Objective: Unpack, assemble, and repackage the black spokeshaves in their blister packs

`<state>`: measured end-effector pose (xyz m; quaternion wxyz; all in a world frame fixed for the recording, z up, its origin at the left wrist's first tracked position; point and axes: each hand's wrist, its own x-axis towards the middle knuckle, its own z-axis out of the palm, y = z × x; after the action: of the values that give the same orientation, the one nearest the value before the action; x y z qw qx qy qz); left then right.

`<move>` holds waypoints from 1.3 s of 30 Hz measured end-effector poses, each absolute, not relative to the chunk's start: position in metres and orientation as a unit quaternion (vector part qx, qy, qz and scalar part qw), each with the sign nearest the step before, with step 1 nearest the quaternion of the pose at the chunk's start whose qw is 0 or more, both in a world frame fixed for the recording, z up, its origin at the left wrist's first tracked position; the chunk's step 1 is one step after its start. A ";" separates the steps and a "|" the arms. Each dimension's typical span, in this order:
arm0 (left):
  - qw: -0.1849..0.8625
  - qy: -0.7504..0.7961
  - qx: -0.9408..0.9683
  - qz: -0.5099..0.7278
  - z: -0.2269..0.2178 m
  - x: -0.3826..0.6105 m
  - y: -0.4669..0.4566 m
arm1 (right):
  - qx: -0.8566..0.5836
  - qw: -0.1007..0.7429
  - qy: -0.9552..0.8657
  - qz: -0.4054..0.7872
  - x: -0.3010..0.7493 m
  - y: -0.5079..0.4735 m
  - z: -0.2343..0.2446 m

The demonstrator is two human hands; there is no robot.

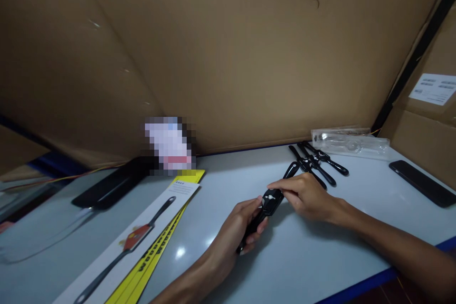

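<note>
A black spokeshave (272,201) is held at a slant above the table, with its pale metal screw or fitting showing in the middle. My left hand (239,228) is wrapped round its lower handle, the thumb near the centre body. My right hand (309,197) is closed at the base of the upper handle, fingers pinched against the tool's body. Whether a small part sits between those fingers is hidden. Just beyond my right hand, several more black spokeshaves (315,164) lie side by side on the table.
Long printed cards (142,228), white and yellow, lie at the left. A blurred-out upright screen (171,145) and a black tray-like object (110,190) stand behind them. Clear plastic packs (351,144) and a dark flat case (422,183) are at the right. Cardboard (231,57) walls the back.
</note>
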<state>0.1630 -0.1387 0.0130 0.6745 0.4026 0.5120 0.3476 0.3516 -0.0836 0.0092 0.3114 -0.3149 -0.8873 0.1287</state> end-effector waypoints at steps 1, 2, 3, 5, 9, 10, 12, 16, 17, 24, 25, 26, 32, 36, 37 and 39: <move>0.671 0.513 0.406 0.350 0.014 0.163 -0.139 | -0.322 0.319 -0.885 0.112 0.351 -0.085 0.010; 0.665 0.514 0.409 0.355 0.015 0.164 -0.139 | -0.333 0.323 -0.882 0.089 0.351 -0.087 0.011; 0.658 0.517 0.412 0.362 0.016 0.164 -0.139 | -0.346 0.321 -0.879 0.061 0.350 -0.089 0.011; 0.641 0.523 0.418 0.375 0.016 0.166 -0.139 | -0.365 0.296 -0.883 0.006 0.348 -0.093 0.011; 0.605 0.535 0.445 0.387 0.010 0.170 -0.141 | -0.332 0.250 -0.906 -0.079 0.342 -0.100 0.006; 0.594 0.538 0.456 0.387 0.008 0.171 -0.142 | -0.322 0.247 -0.909 -0.099 0.340 -0.101 0.005; 0.570 0.539 0.480 0.393 0.003 0.174 -0.142 | -0.310 0.246 -0.909 -0.129 0.338 -0.103 0.003; 0.513 0.511 0.521 0.451 -0.004 0.178 -0.143 | -0.342 0.276 -0.894 -0.085 0.335 -0.108 0.001; 0.498 0.504 0.530 0.466 -0.004 0.178 -0.144 | -0.355 0.291 -0.887 -0.056 0.334 -0.108 0.001; 0.423 0.505 0.563 0.499 -0.001 0.181 -0.154 | -0.333 0.393 -0.857 0.004 0.328 -0.113 0.000; 0.417 0.502 0.568 0.501 -0.001 0.182 -0.155 | -0.332 0.401 -0.854 0.017 0.327 -0.114 0.001; 0.412 0.498 0.574 0.503 -0.001 0.182 -0.156 | -0.332 0.410 -0.849 0.034 0.327 -0.116 0.001; 0.374 0.483 0.617 0.496 -0.003 0.181 -0.160 | -0.342 0.434 -0.822 0.140 0.324 -0.122 0.002; 0.346 0.499 0.632 0.482 -0.005 0.179 -0.160 | -0.344 0.441 -0.806 0.193 0.323 -0.124 0.003; 0.339 0.502 0.637 0.477 -0.006 0.179 -0.160 | -0.346 0.440 -0.802 0.207 0.323 -0.124 0.003; 0.332 0.507 0.644 0.467 -0.005 0.177 -0.157 | -0.354 0.433 -0.795 0.233 0.322 -0.123 0.002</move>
<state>0.1774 -0.1575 -0.0051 0.3322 0.6442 0.5068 0.4668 0.3222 -0.1229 0.0024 0.4334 -0.3538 -0.7954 0.2332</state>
